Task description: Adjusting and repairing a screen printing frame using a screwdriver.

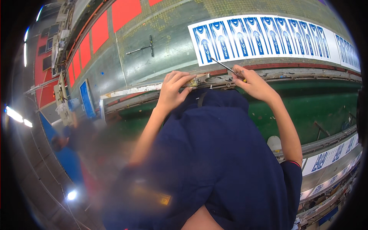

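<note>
My left hand (174,88) is closed on a small yellowish, crumpled bit (193,82), too small to name, beside the long rail (126,90) at the table's near edge. My right hand (249,82) grips a thin dark tool (224,65), whose tip reaches onto a white printed sheet (195,42) bearing several repeated blue shapes, lying on the grey-green tabletop. A dark cross-shaped tool (151,48) lies farther left on the table.
Red rectangles (99,32) line the table's far left, near a blue board (87,97). More printed sheets (322,161) lie on a rack at right, beyond a green surface (314,107). A blurred person (61,142) is at the lower left.
</note>
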`<state>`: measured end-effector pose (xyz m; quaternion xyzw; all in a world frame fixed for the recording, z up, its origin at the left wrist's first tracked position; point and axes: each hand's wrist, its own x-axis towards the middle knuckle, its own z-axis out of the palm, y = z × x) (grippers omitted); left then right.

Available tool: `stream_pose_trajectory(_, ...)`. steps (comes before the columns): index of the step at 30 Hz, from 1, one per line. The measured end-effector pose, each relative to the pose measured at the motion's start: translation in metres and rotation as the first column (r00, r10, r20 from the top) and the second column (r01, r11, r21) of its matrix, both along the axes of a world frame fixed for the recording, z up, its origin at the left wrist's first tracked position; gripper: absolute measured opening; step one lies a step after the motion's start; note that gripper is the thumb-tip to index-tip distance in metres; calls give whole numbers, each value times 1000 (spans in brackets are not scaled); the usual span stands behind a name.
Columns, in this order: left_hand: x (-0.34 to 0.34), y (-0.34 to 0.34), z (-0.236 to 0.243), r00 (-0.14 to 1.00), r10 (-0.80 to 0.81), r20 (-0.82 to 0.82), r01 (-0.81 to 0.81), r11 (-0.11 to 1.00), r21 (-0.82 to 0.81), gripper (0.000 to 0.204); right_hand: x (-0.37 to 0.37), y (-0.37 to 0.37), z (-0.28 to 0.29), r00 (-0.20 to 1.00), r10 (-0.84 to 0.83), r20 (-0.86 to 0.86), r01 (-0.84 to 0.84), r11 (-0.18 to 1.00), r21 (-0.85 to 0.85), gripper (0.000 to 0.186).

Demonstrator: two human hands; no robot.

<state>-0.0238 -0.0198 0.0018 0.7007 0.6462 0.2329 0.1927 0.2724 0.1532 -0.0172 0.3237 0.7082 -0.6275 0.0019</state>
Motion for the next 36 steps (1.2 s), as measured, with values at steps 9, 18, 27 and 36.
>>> stream_pose_trajectory(9, 9, -2, 1, 990, 136, -18, -136, 990, 33, 44, -3, 18, 35, 974, 33, 225, -19, 998, -63, 31)
stream_pose_trajectory(18, 4, 4, 2, 991, 124, 45, -124, 992, -5, 43, -36, 10, 27, 766, -513, -388, 7, 610, -792, 60)
stream_pose_trajectory(27, 2, 12, 4, 993, 113, 42, -113, 994, 4, 43, -115, 9, -10, 556, -414, -721, 609, 793, 14, 40)
stream_pose_trajectory(36, -1, 13, 1, 993, 112, 27, -112, 993, 26, 42, -159, -9, -13, 424, -839, -341, 380, 506, -774, 51)
